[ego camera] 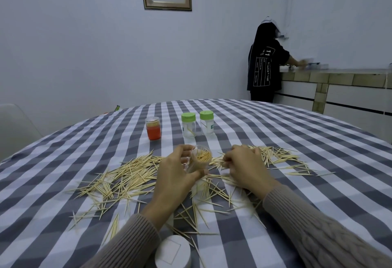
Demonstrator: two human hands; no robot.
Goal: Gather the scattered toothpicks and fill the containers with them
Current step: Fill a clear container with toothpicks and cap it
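Pale wooden toothpicks (127,176) lie scattered in a wide band across the checked tablecloth, around and under both hands. My left hand (176,172) grips a clear open container (200,158), tilted toward me and well filled with toothpicks. Just to its right, my right hand (246,166) pinches a few toothpicks (220,160) near the container's mouth. Behind them stand an orange container (153,128) packed with toothpicks and two clear jars with green lids, one on the left (188,125) and one on the right (206,122), each nearly empty.
A white round lid (172,251) lies at the near table edge between my sleeves. The round table (297,140) carries a grey-and-white checked cloth. A person in a black top stands at a counter (339,77) at the back right. A pale chair (14,127) sits at the left.
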